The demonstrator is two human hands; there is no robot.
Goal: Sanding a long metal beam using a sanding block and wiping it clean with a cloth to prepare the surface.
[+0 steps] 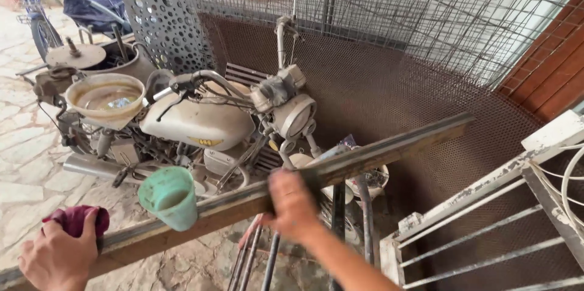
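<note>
We are in an outdoor metalworking yard: wire mesh [426,11] and perforated sheet [167,26] lean across the top of the frame, a dusty motorcycle [201,121] stands centre left on stone paving [24,163], a welded frame [486,230] lower right.

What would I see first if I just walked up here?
Probably the dusty old motorcycle parked at the left against the mesh panels. In front of it, a long metal bar runs across, steadied by the right hand. The left hand, bottom left, presses a red cloth on it.
</note>
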